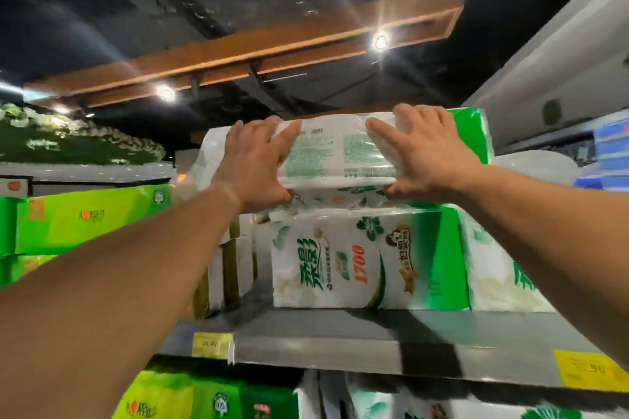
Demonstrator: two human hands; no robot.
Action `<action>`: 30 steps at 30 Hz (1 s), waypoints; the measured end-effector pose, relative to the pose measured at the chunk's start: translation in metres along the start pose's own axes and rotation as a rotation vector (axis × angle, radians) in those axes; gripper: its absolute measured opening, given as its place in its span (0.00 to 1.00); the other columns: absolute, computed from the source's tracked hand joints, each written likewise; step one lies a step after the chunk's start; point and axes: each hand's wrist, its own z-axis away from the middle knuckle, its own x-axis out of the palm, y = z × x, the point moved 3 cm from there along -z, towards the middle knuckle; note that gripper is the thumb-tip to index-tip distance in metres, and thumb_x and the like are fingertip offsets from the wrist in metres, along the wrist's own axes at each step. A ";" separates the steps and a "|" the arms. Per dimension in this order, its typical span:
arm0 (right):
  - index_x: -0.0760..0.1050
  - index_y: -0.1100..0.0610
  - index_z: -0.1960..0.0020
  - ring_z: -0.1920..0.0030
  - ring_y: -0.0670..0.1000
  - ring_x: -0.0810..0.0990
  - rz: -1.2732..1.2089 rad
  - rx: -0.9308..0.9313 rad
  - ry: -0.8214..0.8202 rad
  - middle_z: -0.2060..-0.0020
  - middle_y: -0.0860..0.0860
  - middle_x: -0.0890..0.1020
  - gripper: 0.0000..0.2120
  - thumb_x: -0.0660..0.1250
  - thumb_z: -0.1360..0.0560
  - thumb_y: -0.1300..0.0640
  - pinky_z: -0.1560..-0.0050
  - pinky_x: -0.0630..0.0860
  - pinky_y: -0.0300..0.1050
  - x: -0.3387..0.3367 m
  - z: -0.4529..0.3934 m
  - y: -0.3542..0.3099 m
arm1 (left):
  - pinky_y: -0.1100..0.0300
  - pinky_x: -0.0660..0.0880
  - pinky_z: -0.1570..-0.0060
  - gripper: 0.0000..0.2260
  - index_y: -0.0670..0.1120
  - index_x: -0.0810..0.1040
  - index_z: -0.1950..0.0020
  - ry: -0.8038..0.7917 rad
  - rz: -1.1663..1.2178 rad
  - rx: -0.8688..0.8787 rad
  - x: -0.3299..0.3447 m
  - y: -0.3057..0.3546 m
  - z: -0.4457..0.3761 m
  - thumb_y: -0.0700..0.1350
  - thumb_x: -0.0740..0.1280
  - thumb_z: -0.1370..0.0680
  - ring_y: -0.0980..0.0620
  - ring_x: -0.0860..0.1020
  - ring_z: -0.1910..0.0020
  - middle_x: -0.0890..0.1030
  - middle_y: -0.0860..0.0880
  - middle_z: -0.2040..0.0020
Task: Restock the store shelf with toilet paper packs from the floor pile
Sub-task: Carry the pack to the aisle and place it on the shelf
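The white-and-green toilet paper pack (pixel 335 150) sits high up, on top of another pack (pixel 360 258) of the same brand that stands on the grey shelf (pixel 340 343); its printed end faces the camera and its lower edge meets the top of the pack beneath. Both hands are on that end. The left hand (pixel 253 163) has its fingers spread and laid up across the left part of the face, fingertips reaching the top edge, while the thumb hooks under the lower edge. The right hand (pixel 427 156) mirrors it on the right side, fingers splayed over the face and upper corner, thumb tucked below the bottom edge. So each hand clasps the pack between fingers and thumb, widely spread. Just to the right stand more green-and-white packs (pixel 503 265), one beside the lower pack and one behind the held pack. Left of them lie bright green packs (pixel 85 221) on the same level. Yellow price tags (pixel 211 344) are fixed to the shelf's front edge, and further packs show below it. Overhead, spotlights (pixel 380 41) shine from a wooden ceiling beam (pixel 238 48)
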 end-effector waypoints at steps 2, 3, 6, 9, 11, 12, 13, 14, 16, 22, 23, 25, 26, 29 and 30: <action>0.56 0.42 0.23 0.34 0.61 0.64 0.058 0.011 -0.006 0.34 0.56 0.66 0.52 0.77 0.40 0.33 0.28 0.58 0.58 0.010 -0.016 0.001 | 0.41 0.46 0.21 0.52 0.56 0.49 0.18 0.008 0.055 0.005 0.024 -0.007 -0.014 0.64 0.76 0.32 0.42 0.55 0.22 0.57 0.46 0.20; 0.56 0.42 0.23 0.34 0.61 0.64 0.083 0.015 -0.007 0.35 0.56 0.66 0.52 0.78 0.40 0.33 0.28 0.58 0.58 0.015 -0.023 0.003 | 0.41 0.45 0.21 0.52 0.56 0.48 0.18 0.014 0.080 0.009 0.035 -0.010 -0.022 0.64 0.76 0.32 0.42 0.54 0.22 0.56 0.46 0.20; 0.56 0.42 0.23 0.33 0.61 0.64 0.128 0.023 -0.022 0.34 0.56 0.65 0.53 0.78 0.41 0.34 0.28 0.58 0.58 0.033 -0.041 0.012 | 0.40 0.45 0.21 0.51 0.56 0.47 0.17 0.024 0.125 0.021 0.062 -0.012 -0.043 0.63 0.75 0.31 0.42 0.53 0.21 0.55 0.45 0.19; 0.54 0.42 0.22 0.32 0.60 0.63 0.137 0.028 -0.050 0.31 0.56 0.64 0.55 0.78 0.40 0.33 0.27 0.56 0.58 0.055 -0.057 0.026 | 0.41 0.44 0.21 0.51 0.57 0.47 0.17 0.009 0.151 0.023 0.086 -0.010 -0.064 0.63 0.75 0.30 0.43 0.52 0.20 0.54 0.46 0.18; 0.54 0.43 0.21 0.31 0.60 0.62 0.128 0.031 -0.072 0.30 0.56 0.64 0.56 0.78 0.40 0.33 0.27 0.55 0.57 0.072 -0.067 0.037 | 0.41 0.45 0.21 0.51 0.57 0.47 0.17 -0.002 0.157 0.033 0.103 -0.008 -0.077 0.64 0.74 0.30 0.43 0.53 0.20 0.54 0.47 0.18; 0.54 0.43 0.20 0.30 0.60 0.62 0.116 0.034 -0.088 0.30 0.56 0.64 0.56 0.78 0.40 0.32 0.26 0.54 0.56 0.081 -0.073 0.042 | 0.41 0.46 0.21 0.51 0.57 0.47 0.17 -0.012 0.162 0.039 0.112 -0.007 -0.085 0.64 0.74 0.30 0.43 0.53 0.21 0.55 0.47 0.18; 0.54 0.43 0.19 0.29 0.60 0.62 0.103 0.037 -0.113 0.29 0.56 0.64 0.56 0.77 0.39 0.32 0.26 0.54 0.55 0.090 -0.078 0.047 | 0.41 0.47 0.21 0.51 0.56 0.47 0.17 -0.034 0.172 0.044 0.120 -0.007 -0.093 0.64 0.74 0.31 0.43 0.54 0.21 0.55 0.47 0.18; 0.53 0.43 0.19 0.29 0.60 0.61 0.090 0.042 -0.139 0.28 0.56 0.64 0.56 0.77 0.39 0.32 0.26 0.54 0.55 0.099 -0.084 0.052 | 0.41 0.47 0.21 0.52 0.56 0.47 0.17 -0.059 0.184 0.046 0.129 -0.006 -0.101 0.64 0.75 0.32 0.43 0.54 0.21 0.55 0.47 0.18; 0.53 0.42 0.18 0.28 0.60 0.61 0.067 0.054 -0.185 0.26 0.56 0.63 0.56 0.77 0.39 0.32 0.25 0.54 0.54 0.117 -0.098 0.062 | 0.42 0.48 0.21 0.53 0.56 0.48 0.17 -0.098 0.230 0.044 0.145 -0.004 -0.115 0.61 0.77 0.33 0.43 0.56 0.21 0.58 0.47 0.19; 0.53 0.38 0.19 0.27 0.59 0.62 -0.017 0.121 -0.362 0.24 0.53 0.63 0.57 0.79 0.40 0.35 0.26 0.59 0.54 0.162 -0.138 0.080 | 0.44 0.62 0.29 0.46 0.57 0.61 0.26 -0.212 0.448 -0.046 0.179 -0.010 -0.147 0.54 0.82 0.39 0.45 0.68 0.33 0.74 0.51 0.34; 0.54 0.38 0.19 0.27 0.58 0.63 -0.046 0.143 -0.392 0.25 0.53 0.63 0.57 0.79 0.42 0.35 0.26 0.60 0.55 0.165 -0.145 0.083 | 0.44 0.65 0.32 0.45 0.56 0.62 0.28 -0.251 0.447 -0.053 0.181 -0.013 -0.156 0.53 0.82 0.38 0.45 0.69 0.35 0.75 0.50 0.35; 0.56 0.36 0.20 0.27 0.59 0.64 -0.135 0.200 -0.474 0.25 0.51 0.64 0.60 0.77 0.49 0.34 0.27 0.64 0.58 0.167 -0.159 0.089 | 0.44 0.73 0.37 0.42 0.58 0.63 0.30 -0.367 0.485 -0.067 0.184 -0.019 -0.173 0.51 0.82 0.37 0.46 0.74 0.40 0.76 0.50 0.36; 0.58 0.36 0.21 0.28 0.59 0.65 -0.191 0.227 -0.506 0.27 0.51 0.64 0.61 0.76 0.51 0.35 0.28 0.67 0.60 0.169 -0.165 0.092 | 0.44 0.76 0.40 0.41 0.59 0.63 0.30 -0.430 0.517 -0.072 0.186 -0.022 -0.182 0.50 0.82 0.37 0.46 0.77 0.43 0.76 0.49 0.35; 0.64 0.39 0.22 0.31 0.60 0.68 -0.297 0.274 -0.563 0.34 0.47 0.62 0.54 0.82 0.44 0.46 0.31 0.72 0.60 0.174 -0.179 0.102 | 0.45 0.79 0.43 0.40 0.60 0.64 0.30 -0.523 0.555 -0.093 0.190 -0.026 -0.200 0.47 0.82 0.36 0.45 0.79 0.45 0.76 0.49 0.35; 0.65 0.40 0.22 0.31 0.60 0.69 -0.281 0.275 -0.576 0.34 0.48 0.63 0.51 0.83 0.41 0.49 0.32 0.72 0.59 0.175 -0.184 0.104 | 0.45 0.80 0.43 0.40 0.60 0.65 0.30 -0.529 0.564 -0.101 0.191 -0.027 -0.205 0.46 0.82 0.36 0.45 0.79 0.44 0.76 0.49 0.35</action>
